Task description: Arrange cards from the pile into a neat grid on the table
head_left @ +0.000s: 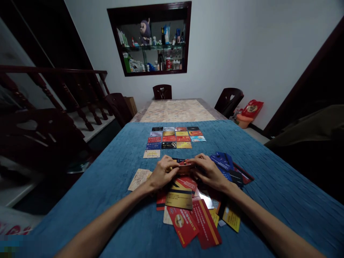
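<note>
Between my two hands, a reddish plastic card [185,167] is held tilted above a loose heap of cards. My left hand [164,171] pinches its left end, and my right hand [208,170] grips the right end. Below them lie a gold card [178,199], a red card with a round emblem [182,224] and a striped red card [206,224]. Blue cards [221,161] spread out beyond my right hand. A beige card [139,178] rests left of my left wrist. Farther up, several cards lie in neat rows, with a pale yellow card [152,153] at the near left.
A blue cloth [107,193] covers the near part of the table, and a patterned top [177,110] shows beyond it. Dark wooden chairs [229,100] stand around. A wall niche [150,46] holds bottles and a plush toy. Wooden railings [64,89] run along the left.
</note>
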A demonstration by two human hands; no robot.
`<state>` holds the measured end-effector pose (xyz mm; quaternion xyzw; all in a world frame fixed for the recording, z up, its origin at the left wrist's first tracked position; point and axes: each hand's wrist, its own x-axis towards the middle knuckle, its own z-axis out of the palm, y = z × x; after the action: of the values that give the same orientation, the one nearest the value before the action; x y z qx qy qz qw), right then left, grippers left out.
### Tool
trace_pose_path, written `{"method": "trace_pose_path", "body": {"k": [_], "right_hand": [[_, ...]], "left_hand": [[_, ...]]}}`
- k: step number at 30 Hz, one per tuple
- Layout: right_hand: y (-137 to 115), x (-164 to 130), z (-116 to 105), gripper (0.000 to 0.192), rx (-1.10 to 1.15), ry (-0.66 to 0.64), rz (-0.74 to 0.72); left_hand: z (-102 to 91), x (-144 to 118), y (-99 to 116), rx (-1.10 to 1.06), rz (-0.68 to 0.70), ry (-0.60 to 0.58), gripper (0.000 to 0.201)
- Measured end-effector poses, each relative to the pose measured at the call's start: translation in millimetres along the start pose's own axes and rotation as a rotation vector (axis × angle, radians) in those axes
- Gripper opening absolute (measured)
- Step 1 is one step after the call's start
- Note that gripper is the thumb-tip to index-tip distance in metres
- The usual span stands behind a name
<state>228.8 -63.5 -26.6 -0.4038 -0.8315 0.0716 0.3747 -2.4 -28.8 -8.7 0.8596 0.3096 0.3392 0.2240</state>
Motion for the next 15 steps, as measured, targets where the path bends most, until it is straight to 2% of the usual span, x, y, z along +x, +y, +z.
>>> {"method": "trace_pose_path", "body": {"k": [6,15], "right_hand": [[0.9,1.1,-1.2,0.027,0.031,0.013,0.089],[-0.3,1.8,3.9,0.011,0.091,0.083,0.122]], "left_hand": [[3.8,-1.3,-3.2,-0.077,-0.128,0.151,0.015],[7.8,-2.8,1.7,-0.116,-0.171,0.164,0.007]]}}
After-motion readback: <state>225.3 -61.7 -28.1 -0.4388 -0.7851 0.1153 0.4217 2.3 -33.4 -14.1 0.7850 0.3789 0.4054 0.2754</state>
